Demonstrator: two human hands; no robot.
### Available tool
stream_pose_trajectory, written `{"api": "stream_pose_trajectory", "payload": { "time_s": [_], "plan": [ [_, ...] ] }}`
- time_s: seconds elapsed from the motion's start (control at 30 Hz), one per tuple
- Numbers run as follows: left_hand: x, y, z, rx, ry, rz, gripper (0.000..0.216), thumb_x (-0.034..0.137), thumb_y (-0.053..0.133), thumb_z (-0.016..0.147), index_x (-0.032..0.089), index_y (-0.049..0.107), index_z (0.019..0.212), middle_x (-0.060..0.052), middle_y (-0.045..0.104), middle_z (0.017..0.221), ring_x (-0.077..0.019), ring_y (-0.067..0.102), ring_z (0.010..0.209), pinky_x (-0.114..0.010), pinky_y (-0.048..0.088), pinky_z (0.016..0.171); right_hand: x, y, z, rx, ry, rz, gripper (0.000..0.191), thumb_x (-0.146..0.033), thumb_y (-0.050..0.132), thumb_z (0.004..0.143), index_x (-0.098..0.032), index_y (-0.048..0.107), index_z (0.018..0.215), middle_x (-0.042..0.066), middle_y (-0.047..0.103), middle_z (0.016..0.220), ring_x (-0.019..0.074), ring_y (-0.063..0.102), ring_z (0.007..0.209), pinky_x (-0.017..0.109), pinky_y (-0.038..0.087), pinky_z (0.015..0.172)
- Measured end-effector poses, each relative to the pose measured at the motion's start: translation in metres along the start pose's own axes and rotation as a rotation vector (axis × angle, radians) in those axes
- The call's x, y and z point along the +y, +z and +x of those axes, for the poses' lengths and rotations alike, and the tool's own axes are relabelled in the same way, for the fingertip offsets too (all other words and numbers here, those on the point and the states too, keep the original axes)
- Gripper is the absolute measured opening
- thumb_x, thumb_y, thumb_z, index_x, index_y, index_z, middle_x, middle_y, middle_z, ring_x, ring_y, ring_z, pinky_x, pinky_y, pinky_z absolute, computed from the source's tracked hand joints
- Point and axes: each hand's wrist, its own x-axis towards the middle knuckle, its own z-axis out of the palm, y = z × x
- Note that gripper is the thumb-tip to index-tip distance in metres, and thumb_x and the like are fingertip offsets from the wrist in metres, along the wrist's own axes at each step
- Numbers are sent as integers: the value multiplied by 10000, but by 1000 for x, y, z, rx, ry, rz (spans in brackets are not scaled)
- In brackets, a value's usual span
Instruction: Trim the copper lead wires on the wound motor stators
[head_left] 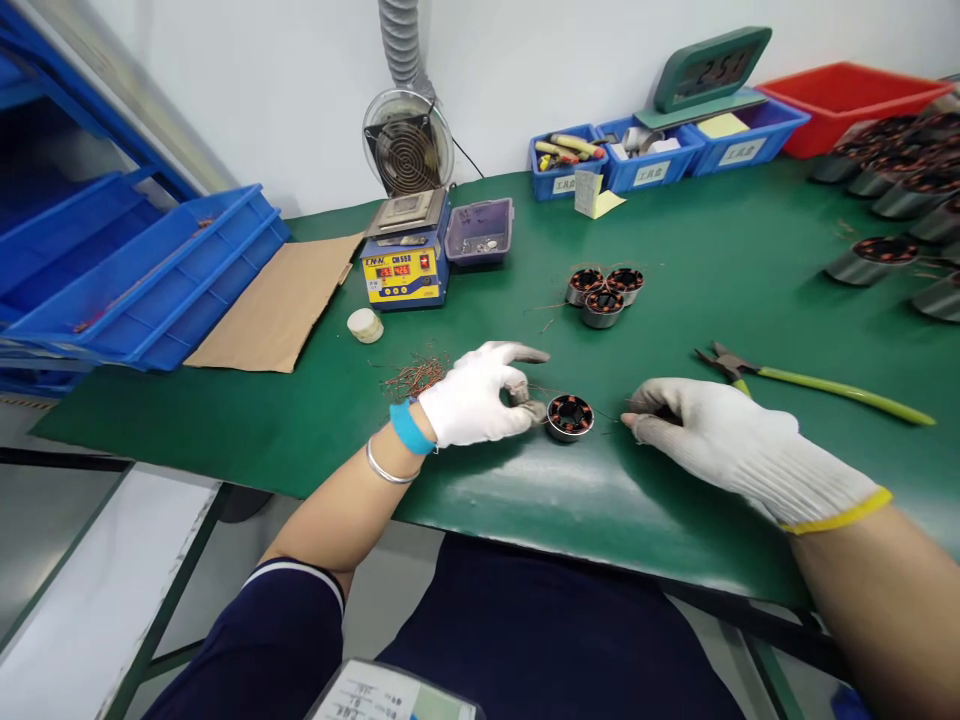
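A stator (570,420) lies between the left hand (480,398) and right hand (716,430).

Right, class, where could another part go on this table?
The widest bare patch of table lies between the three clustered rings, the blue boxes and the green-handled pliers. A narrower one lies between the ring near the left hand and the front edge. Crowded: the far right, packed with more rings, and around the copper scraps.

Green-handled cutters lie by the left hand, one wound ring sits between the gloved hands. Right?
No: the head view shows the green-handled cutters by the right hand, not the left hand. One wound ring does sit between them.
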Motion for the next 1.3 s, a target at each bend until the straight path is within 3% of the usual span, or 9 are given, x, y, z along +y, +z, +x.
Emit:
{"api": "stream_pose_trajectory", "payload": {
  "time_s": [0.1, 0.2, 0.3, 0.47, 0.7, 0.93, 1.07, 1.2, 1.3],
  "plan": [
    [7, -8, -2, 94, -31, 208, 101, 218, 684, 718, 208, 589, 686, -99, 661, 1340, -369, 504, 1370, -575, 429, 1115, -1, 2, -1, 42, -29, -42, 215, -436, 599, 785, -261, 724, 776, 48, 747, 805, 255, 658, 677, 298, 330, 470],
    [27, 0, -5, 328, 222, 179, 247, 255, 663, 731, 200, 632, 970, -144, 605, 1406, -338, 469, 1415, -541, 395, 1168, -6, 1, -3, 43, -34, -56, 186, -403, 606, 780, -267, 733, 787, 55, 760, 850, 282, 672, 736, 290, 311, 468],
    [40, 18, -1, 137, 431, 173, 474, 315, 650, 776, 155, 599, 1219, -163, 606, 1411, -316, 517, 1374, -485, 431, 1154, -9, -3, -6, 25, -60, -53, 186, -377, 586, 797, -265, 734, 812, 58, 766, 889, 288, 683, 785, 295, 327, 497],
    [30, 34, 13, -215, 103, 317, 426, 265, 568, 907, 183, 598, 1324, -99, 665, 1321, -265, 637, 1159, -432, 532, 997, -4, -5, -8, -15, -90, -114, 334, -448, 462, 866, -270, 735, 939, 47, 764, 1012, 305, 689, 893, 302, 308, 493],
    [22, 23, 21, -141, -226, 266, 481, 514, 739, 808, 215, 664, 1177, -59, 673, 1168, -254, 647, 1102, -374, 543, 938, 4, 4, -13, -13, -432, 7, 319, -423, 418, 876, -228, 659, 803, 67, 710, 830, 211, 639, 710, 290, 357, 519],
    [17, 24, 23, -141, -210, 211, 472, 508, 767, 771, 214, 656, 1123, -49, 667, 1132, -238, 659, 1053, -354, 537, 922, -8, 3, -21, -146, -528, 72, 280, -405, 440, 858, -235, 609, 713, 59, 688, 775, 204, 630, 683, 314, 445, 580],
    [13, 24, 21, -166, -141, 183, 478, 503, 784, 751, 216, 650, 1109, -47, 665, 1119, -243, 650, 1071, -353, 528, 932, 1, -1, -9, -317, -424, 215, 244, -439, 536, 815, -235, 669, 816, 55, 720, 781, 210, 640, 659, 321, 482, 592],
    [12, 26, 21, -156, -130, 164, 468, 501, 767, 756, 211, 642, 1101, -49, 662, 1110, -247, 649, 1058, -357, 533, 904, -7, -2, 10, -149, -228, 285, 421, -512, 604, 778, -207, 724, 1043, 94, 769, 891, 248, 694, 758, 326, 506, 635],
    [12, 27, 21, -156, -123, 178, 444, 468, 749, 766, 204, 640, 1105, -56, 663, 1103, -251, 651, 1050, -363, 533, 897, -29, 4, 16, -142, -208, 132, 350, -538, 571, 794, -235, 731, 865, 30, 729, 744, 197, 649, 659, 273, 416, 543]
  ]
}}
